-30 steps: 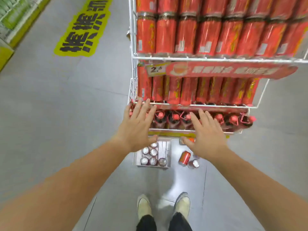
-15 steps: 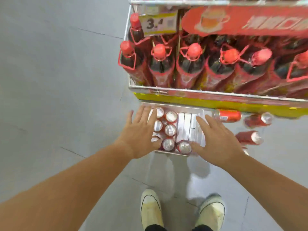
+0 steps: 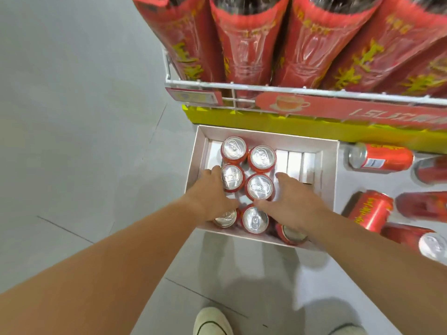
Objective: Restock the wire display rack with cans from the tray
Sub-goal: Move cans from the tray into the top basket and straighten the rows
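both hands, left hand [image 3: 212, 197] and right hand [image 3: 292, 204], spread loose around the upright cans [image 3: 260, 187] in the tray [image 3: 329, 170]; clench firmly on the sides, then lift straight.

Bright, even overhead light is washing the grey floor [image 3: 72, 141] pale and glinting off the silver can tops [image 3: 260, 187]. Soft double shadows are pooling near the shoes [image 3: 212, 321]. Wide-angle distortion is stretching the forearms and bottles [image 3: 251, 44], while motion blur is smearing the loose cans [image 3: 425, 206] at right
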Available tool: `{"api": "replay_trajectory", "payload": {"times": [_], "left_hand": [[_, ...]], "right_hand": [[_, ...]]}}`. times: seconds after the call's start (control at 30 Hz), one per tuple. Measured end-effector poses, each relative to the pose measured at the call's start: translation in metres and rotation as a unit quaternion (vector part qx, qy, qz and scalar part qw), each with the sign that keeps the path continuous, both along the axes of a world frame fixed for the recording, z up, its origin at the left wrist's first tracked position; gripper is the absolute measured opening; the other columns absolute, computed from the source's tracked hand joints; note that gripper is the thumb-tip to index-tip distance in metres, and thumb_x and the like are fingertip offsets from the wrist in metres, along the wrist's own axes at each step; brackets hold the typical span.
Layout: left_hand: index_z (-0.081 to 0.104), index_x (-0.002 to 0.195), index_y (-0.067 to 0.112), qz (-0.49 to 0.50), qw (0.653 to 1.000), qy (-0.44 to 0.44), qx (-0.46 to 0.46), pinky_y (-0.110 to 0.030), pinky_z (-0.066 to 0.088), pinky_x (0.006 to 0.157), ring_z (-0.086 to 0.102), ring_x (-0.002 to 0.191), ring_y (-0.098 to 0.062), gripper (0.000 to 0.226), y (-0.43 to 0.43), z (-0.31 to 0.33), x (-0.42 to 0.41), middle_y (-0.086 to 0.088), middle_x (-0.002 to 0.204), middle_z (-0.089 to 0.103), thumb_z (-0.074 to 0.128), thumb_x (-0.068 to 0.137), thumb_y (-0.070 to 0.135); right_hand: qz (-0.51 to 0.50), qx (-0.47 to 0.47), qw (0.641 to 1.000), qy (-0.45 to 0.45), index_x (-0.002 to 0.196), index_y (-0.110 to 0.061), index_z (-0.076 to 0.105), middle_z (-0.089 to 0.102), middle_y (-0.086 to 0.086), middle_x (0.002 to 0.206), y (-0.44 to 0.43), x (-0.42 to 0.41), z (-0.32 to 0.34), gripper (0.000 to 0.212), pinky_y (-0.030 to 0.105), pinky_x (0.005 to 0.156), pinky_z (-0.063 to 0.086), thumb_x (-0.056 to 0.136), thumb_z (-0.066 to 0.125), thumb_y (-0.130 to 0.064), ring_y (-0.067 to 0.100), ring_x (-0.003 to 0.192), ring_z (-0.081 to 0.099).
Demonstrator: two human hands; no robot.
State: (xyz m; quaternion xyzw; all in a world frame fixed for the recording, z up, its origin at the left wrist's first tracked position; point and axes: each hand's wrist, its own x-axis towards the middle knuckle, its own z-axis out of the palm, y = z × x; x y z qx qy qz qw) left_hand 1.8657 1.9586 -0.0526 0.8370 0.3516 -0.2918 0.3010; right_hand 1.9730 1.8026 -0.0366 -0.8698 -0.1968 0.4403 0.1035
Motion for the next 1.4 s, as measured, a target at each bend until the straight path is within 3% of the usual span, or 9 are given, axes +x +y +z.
{"api": "replay_trajectory", "payload": {"times": [0.13, 0.2, 0.37, 0.47, 0.6, 0.77, 0.93, 1.2, 1.4], "left_hand": [[0.043, 0.129, 0.017, 0.101, 0.993, -0.048, -0.043, -0.036, 0.051, 0.091, 0.061, 0.111, -0.025, 0.073, -0.001, -0.018, 0.004, -0.004, 0.124, 0.058, 0.085, 0.071, 0.030], [0.048, 0.126, 0.020, 0.124, 0.988, -0.078, -0.054, -0.034, 0.054, 0.085, 0.064, 0.102, -0.022, 0.070, 0.000, -0.023, 0.006, -0.001, 0.115, 0.063, 0.087, 0.068, 0.023], [0.062, 0.107, 0.027, 0.146, 0.978, -0.137, -0.063, -0.003, 0.040, 0.060, 0.064, 0.082, -0.003, 0.050, 0.007, -0.021, 0.001, 0.018, 0.088, 0.064, 0.089, 0.066, 0.015], [0.063, 0.107, 0.025, 0.165, 0.973, -0.145, -0.065, -0.014, 0.049, 0.071, 0.068, 0.087, -0.008, 0.053, 0.009, -0.015, -0.002, 0.012, 0.094, 0.070, 0.092, 0.063, 0.024], [0.056, 0.106, 0.019, 0.222, 0.952, -0.161, -0.137, -0.038, 0.060, 0.082, 0.071, 0.092, -0.018, 0.057, 0.011, 0.002, -0.005, 0.000, 0.099, 0.072, 0.092, 0.062, 0.018], [0.065, 0.112, 0.018, 0.270, 0.917, -0.203, -0.214, -0.036, 0.060, 0.087, 0.073, 0.097, -0.018, 0.054, 0.020, 0.034, 0.000, -0.003, 0.104, 0.075, 0.091, 0.065, 0.014], [0.069, 0.115, 0.021, 0.315, 0.882, -0.219, -0.274, -0.031, 0.057, 0.080, 0.074, 0.097, -0.017, 0.047, 0.018, 0.078, 0.009, -0.003, 0.107, 0.077, 0.087, 0.072, 0.016], [0.074, 0.107, 0.024, 0.313, 0.878, -0.230, -0.280, -0.024, 0.057, 0.062, 0.076, 0.083, -0.014, 0.032, 0.007, 0.205, 0.023, -0.001, 0.098, 0.079, 0.084, 0.078, 0.032], [0.072, 0.104, 0.020, 0.289, 0.881, -0.285, -0.244, -0.018, 0.053, 0.056, 0.073, 0.073, -0.005, 0.028, 0.003, 0.334, 0.041, 0.001, 0.091, 0.078, 0.079, 0.082, 0.038]], "right_hand": [[-0.050, 0.014, 0.998, 0.045, 0.143, -0.023, 0.038, 0.057, 0.000, 0.134, 0.014, -0.002, -0.016, 0.082, 0.038, 0.091, 0.048, 0.073, 0.074, -0.047, 0.023, 0.116, 0.056], [-0.061, 0.015, 0.997, 0.049, 0.136, -0.021, 0.042, 0.058, 0.000, 0.122, 0.021, -0.001, -0.020, 0.079, 0.036, 0.083, 0.049, 0.070, 0.077, -0.044, 0.022, 0.107, 0.057], [-0.078, 0.056, 0.995, 0.035, 0.113, -0.024, 0.055, 0.061, -0.009, 0.096, 0.021, 0.001, -0.024, 0.059, 0.027, 0.065, 0.045, 0.065, 0.082, -0.042, 0.011, 0.084, 0.058], [-0.094, 0.093, 0.991, 0.032, 0.104, -0.028, 0.057, 0.062, -0.013, 0.091, 0.010, 0.006, -0.018, 0.047, 0.018, 0.057, 0.038, 0.066, 0.085, -0.036, -0.002, 0.076, 0.053], [-0.138, 0.124, 0.981, 0.060, 0.102, -0.022, 0.056, 0.065, -0.005, 0.093, 0.000, 0.016, 0.000, 0.048, 0.027, 0.063, 0.047, 0.066, 0.085, -0.033, 0.009, 0.080, 0.061], [-0.213, 0.216, 0.945, 0.125, 0.102, -0.022, 0.069, 0.074, 0.006, 0.100, -0.010, 0.033, 0.031, 0.037, 0.043, 0.088, 0.053, 0.067, 0.078, -0.031, 0.019, 0.092, 0.068], [-0.247, 0.262, 0.915, 0.185, 0.108, -0.019, 0.068, 0.075, 0.007, 0.099, -0.013, 0.048, 0.069, 0.030, 0.052, 0.092, 0.056, 0.079, 0.072, -0.023, 0.026, 0.094, 0.072], [-0.248, 0.325, 0.899, 0.155, 0.103, -0.017, 0.066, 0.070, -0.012, 0.076, -0.020, 0.062, 0.188, 0.015, 0.026, 0.069, 0.049, 0.088, 0.071, -0.018, 0.003, 0.071, 0.065], [-0.269, 0.374, 0.883, 0.090, 0.101, -0.011, 0.068, 0.068, -0.010, 0.074, -0.032, 0.078, 0.315, 0.012, 0.009, 0.054, 0.046, 0.091, 0.066, -0.018, -0.005, 0.060, 0.060]]}}
